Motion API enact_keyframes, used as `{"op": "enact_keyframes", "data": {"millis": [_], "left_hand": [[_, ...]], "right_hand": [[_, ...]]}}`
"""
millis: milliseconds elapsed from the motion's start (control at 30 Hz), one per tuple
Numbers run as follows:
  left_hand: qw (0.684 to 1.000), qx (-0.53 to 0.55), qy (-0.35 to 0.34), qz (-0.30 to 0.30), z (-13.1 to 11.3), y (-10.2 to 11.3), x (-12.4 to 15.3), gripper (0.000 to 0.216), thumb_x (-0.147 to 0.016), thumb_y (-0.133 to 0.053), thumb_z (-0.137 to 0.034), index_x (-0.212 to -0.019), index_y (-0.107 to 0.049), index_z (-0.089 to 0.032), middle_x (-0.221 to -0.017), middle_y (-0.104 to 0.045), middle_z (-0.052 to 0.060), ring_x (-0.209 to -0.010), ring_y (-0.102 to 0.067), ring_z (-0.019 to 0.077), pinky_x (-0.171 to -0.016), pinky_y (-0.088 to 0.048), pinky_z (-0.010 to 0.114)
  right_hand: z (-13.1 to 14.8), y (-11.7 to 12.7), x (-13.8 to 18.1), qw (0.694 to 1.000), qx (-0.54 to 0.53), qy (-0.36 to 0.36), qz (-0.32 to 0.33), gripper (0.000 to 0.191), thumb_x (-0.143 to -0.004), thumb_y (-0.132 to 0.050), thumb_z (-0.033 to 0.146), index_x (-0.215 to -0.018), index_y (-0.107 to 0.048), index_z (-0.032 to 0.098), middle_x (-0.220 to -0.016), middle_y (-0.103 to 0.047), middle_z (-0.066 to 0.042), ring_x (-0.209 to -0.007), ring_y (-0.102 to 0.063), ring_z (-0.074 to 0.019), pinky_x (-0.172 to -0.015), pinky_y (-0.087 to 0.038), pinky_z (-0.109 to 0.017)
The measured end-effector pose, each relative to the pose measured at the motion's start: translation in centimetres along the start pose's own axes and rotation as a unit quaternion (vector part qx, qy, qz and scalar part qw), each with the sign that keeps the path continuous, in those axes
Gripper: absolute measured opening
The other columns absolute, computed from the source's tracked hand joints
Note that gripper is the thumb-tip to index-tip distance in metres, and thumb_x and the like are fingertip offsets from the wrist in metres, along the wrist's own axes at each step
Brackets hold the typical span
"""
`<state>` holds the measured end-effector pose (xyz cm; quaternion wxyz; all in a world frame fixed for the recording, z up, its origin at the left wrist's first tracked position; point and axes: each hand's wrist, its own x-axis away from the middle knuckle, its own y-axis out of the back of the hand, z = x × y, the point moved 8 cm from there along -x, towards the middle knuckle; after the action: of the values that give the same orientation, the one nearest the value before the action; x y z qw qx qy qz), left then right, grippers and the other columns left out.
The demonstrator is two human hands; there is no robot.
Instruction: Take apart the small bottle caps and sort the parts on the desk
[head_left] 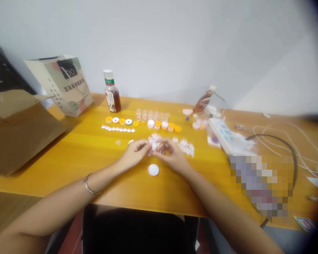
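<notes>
My left hand (136, 151) and my right hand (172, 153) meet over the middle of the table, fingertips pinched together. Between them is a small translucent white piece (154, 145), too blurred to name. Just behind it lies a pile of small white-and-clear pieces (155, 137), and more such pieces (185, 147) spread beyond my right hand. A round white lid-like disc (153, 170) rests on the table in front of my hands. A small white piece (131, 141) shows at the edge of my left hand.
Beyond my hands stand rows of orange and white round caps (122, 121), small white tabs (118, 128) and clear little cups (150, 115). A drink bottle (112, 98), a tilted brown bottle (203, 101), a paper bag (66, 84), a cardboard box (18, 130) and a power strip (223, 132) surround them.
</notes>
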<state>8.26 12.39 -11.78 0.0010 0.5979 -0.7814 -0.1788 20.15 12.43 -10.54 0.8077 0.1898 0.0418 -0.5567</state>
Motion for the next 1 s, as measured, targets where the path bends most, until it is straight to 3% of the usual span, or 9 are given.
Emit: {"op": "enact_keyframes", "data": {"millis": [33,100,200,367,500,633,800,1000], "left_hand": [[1.000,-0.020,-0.008,0.005,-0.1,-0.3,0.1,0.025,-0.085,-0.046,-0.032,-0.074,-0.060,-0.013,-0.068,-0.060,0.002,-0.066,-0.053,0.0123,-0.065,-0.042,0.023],[0.998,-0.052,-0.024,0.012,-0.5,-0.8,0.4,0.024,-0.085,-0.046,-0.031,-0.081,-0.062,-0.014,-0.077,-0.063,0.003,-0.072,-0.055,0.0137,-0.067,-0.042,0.024],[0.996,-0.087,-0.036,0.007,-1.1,-0.8,0.7,0.025,-0.086,-0.044,-0.032,-0.091,-0.062,-0.015,-0.084,-0.065,0.004,-0.075,-0.057,0.0141,-0.069,-0.043,0.024],[0.967,-0.239,-0.089,0.025,-2.2,-0.3,0.7,0.021,-0.087,-0.043,-0.028,-0.091,-0.061,-0.017,-0.084,-0.063,0.004,-0.076,-0.055,0.0143,-0.070,-0.042,0.026],[0.933,-0.327,-0.109,0.105,-1.5,-0.9,1.0,0.014,-0.083,-0.047,-0.024,-0.084,-0.058,-0.017,-0.078,-0.060,0.004,-0.072,-0.053,0.0137,-0.068,-0.041,0.026],[0.915,-0.362,-0.106,0.145,-0.4,-1.3,1.3,0.008,-0.080,-0.051,-0.023,-0.081,-0.057,-0.017,-0.073,-0.057,0.002,-0.065,-0.051,0.0127,-0.062,-0.038,0.025],[0.919,-0.352,-0.113,0.138,-0.1,-1.5,1.0,0.010,-0.082,-0.046,-0.016,-0.080,-0.056,-0.016,-0.076,-0.057,0.002,-0.070,-0.052,0.0130,-0.065,-0.039,0.025],[0.922,-0.347,-0.122,0.121,0.0,-1.6,0.8,0.012,-0.082,-0.045,-0.013,-0.084,-0.057,-0.017,-0.083,-0.059,0.004,-0.078,-0.054,0.0154,-0.071,-0.042,0.027]], "right_hand": [[0.7,-0.1,0.2,0.999,0.018,0.027,-0.007,0.034,-0.067,-0.069,0.030,-0.096,-0.054,0.022,-0.070,-0.059,0.002,-0.062,-0.055,-0.0114,-0.061,-0.047,-0.025],[1.6,-0.3,0.5,0.996,0.069,0.061,-0.014,0.022,-0.072,-0.064,0.031,-0.091,-0.057,0.022,-0.072,-0.060,0.000,-0.064,-0.055,-0.0124,-0.062,-0.046,-0.026],[2.1,1.0,0.1,0.987,0.143,0.066,-0.041,0.013,-0.081,-0.052,0.030,-0.083,-0.060,0.021,-0.080,-0.064,-0.003,-0.070,-0.057,-0.0144,-0.067,-0.046,-0.029],[-0.6,8.3,-1.1,0.975,0.168,-0.071,-0.123,0.020,-0.079,-0.051,0.034,-0.092,-0.050,0.019,-0.065,-0.059,0.001,-0.054,-0.054,-0.0125,-0.050,-0.042,-0.025],[-2.3,12.2,-1.1,0.938,0.287,-0.152,-0.120,0.010,-0.071,-0.058,0.024,-0.072,-0.052,0.017,-0.060,-0.057,0.000,-0.053,-0.052,-0.0120,-0.051,-0.040,-0.024],[-3.2,12.4,-1.1,0.926,0.320,-0.188,-0.076,0.008,-0.072,-0.057,0.024,-0.069,-0.058,0.016,-0.061,-0.060,-0.002,-0.055,-0.055,-0.0130,-0.052,-0.041,-0.024],[-4.6,12.0,-1.1,0.913,0.345,-0.214,-0.030,0.011,-0.072,-0.057,0.025,-0.069,-0.062,0.015,-0.067,-0.065,-0.005,-0.056,-0.057,-0.0142,-0.052,-0.042,-0.024],[-4.9,12.1,-1.1,0.906,0.374,-0.195,-0.026,0.011,-0.072,-0.056,0.024,-0.072,-0.062,0.016,-0.069,-0.067,-0.005,-0.057,-0.058,-0.0140,-0.053,-0.042,-0.024]]}}
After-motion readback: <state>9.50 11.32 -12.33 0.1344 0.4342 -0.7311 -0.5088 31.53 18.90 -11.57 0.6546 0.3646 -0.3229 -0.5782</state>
